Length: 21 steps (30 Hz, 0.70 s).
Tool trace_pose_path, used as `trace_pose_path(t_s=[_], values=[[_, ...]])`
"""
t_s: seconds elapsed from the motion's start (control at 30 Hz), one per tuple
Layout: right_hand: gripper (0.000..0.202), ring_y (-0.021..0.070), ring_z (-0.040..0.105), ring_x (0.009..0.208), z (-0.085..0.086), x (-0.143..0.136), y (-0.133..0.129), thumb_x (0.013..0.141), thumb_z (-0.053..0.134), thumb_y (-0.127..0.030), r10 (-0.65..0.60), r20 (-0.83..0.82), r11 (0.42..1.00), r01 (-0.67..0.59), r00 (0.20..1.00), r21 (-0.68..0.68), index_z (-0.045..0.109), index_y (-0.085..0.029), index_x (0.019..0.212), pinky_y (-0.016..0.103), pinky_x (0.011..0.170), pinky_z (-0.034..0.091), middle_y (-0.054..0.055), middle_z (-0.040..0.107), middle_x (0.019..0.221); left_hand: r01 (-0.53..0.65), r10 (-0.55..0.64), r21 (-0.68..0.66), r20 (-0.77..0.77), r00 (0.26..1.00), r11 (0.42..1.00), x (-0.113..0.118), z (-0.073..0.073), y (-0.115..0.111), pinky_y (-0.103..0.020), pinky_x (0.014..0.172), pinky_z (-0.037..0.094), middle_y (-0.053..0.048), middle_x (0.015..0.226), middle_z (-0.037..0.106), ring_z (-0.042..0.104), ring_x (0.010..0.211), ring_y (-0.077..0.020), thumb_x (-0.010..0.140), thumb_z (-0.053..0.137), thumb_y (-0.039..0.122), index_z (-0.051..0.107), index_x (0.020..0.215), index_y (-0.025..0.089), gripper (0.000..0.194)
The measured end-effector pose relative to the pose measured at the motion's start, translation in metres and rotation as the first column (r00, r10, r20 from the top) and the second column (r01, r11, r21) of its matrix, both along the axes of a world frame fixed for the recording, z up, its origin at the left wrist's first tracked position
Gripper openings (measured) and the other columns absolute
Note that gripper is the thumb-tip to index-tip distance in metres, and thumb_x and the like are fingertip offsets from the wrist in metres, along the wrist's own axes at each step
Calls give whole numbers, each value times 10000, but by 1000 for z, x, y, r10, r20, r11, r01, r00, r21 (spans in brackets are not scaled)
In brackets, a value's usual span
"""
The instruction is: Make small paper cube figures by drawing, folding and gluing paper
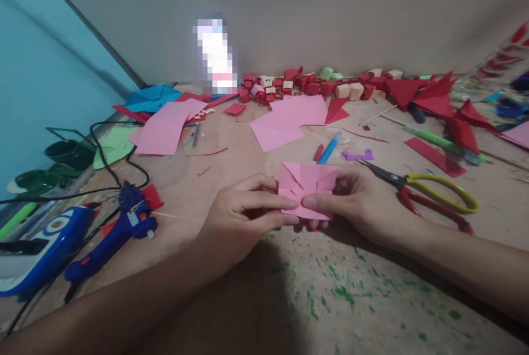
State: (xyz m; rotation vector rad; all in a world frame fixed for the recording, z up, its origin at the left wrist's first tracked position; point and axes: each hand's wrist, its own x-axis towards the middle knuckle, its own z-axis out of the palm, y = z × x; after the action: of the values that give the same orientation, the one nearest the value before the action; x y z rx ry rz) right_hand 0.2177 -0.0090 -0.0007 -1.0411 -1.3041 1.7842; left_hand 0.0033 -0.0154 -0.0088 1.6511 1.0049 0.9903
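Note:
A small pink paper square [308, 181] with crease lines and folds is held up above the table between both hands. My left hand [250, 206] grips its left and lower edge, fingers laid across the front. On the other side, my right hand [353, 200] pinches it, with the thumb pressed on the front near the middle and fingers behind. Just right of my right hand lie scissors [397, 178] with one yellow and one red handle, blades slightly apart. A blue pen [329, 148] and a purple paper scrap [357, 155] rest beyond the paper.
A blue glue gun [128, 222] with a black cord lies at left, beside a blue and white device [45, 250]. Pink sheets [285, 123] and red folded paper [433, 96] are farther back. Several small paper cubes [326, 87] line the wall near a blurred bright screen [215, 54].

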Motion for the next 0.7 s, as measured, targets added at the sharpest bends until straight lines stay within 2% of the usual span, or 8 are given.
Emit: trace_pose_path(t_s=[0.27,0.33,0.4,0.47,0.53,0.6,0.63,0.7], values=[[273,139,670,551,-5,-1,1,811,807,-352,-13,6,1000,13,1000,4,731,-93,766,216,521,520,85,743,654,-57,55,92,33,998,994,3,0,2,-186,682,543,-28,805,734,690,759,-126,764,801,80,834,788,191,118],[252,143,678,566,-4,-2,-1,805,810,-334,-50,-47,999,49,998,-9,721,-102,846,219,529,529,70,738,689,-71,66,69,64,996,995,3,0,2,-193,674,545,-34,801,738,695,753,-134,765,790,81,833,789,190,120],[305,156,693,583,-3,-4,-3,795,811,-303,-96,-92,995,94,991,-29,693,-125,1013,226,521,533,43,723,722,-89,86,24,106,991,996,3,-1,2,-212,711,550,-41,814,749,704,775,-148,760,785,97,833,790,197,115],[454,152,685,545,-1,-6,-6,803,789,-281,-191,-142,981,187,971,-41,603,-197,1208,227,487,518,-4,700,747,-110,116,-54,124,986,993,3,-2,3,-227,759,540,-45,840,751,700,823,-160,763,783,139,833,785,207,87],[510,132,667,508,1,-9,-9,835,733,-284,-305,-164,952,306,938,-19,497,-280,1286,233,482,514,-42,679,792,-121,137,-117,146,980,986,3,-2,4,-225,723,527,-42,855,743,682,807,-156,753,796,181,828,772,210,47],[476,115,657,499,3,-11,-12,813,706,-261,-331,-162,940,339,930,25,474,-307,1225,249,500,524,-35,705,921,-127,147,-129,161,976,984,4,-1,5,-208,570,476,-28,807,716,620,635,-113,762,783,210,819,767,199,38],[454,120,658,501,4,-12,-13,783,708,-249,-333,-155,938,344,930,49,488,-300,1177,258,509,526,-38,710,912,-131,153,-134,173,973,982,5,-1,6,-204,530,448,-18,763,697,581,574,-96,758,781,221,812,752,189,46],[336,156,677,525,8,-14,-16,771,707,-265,-316,-110,941,326,942,89,555,-253,1070,263,512,511,-42,694,737,-145,173,-152,194,966,978,6,1,7,-198,483,408,-13,721,678,540,518,-83,755,773,258,799,735,169,95]])
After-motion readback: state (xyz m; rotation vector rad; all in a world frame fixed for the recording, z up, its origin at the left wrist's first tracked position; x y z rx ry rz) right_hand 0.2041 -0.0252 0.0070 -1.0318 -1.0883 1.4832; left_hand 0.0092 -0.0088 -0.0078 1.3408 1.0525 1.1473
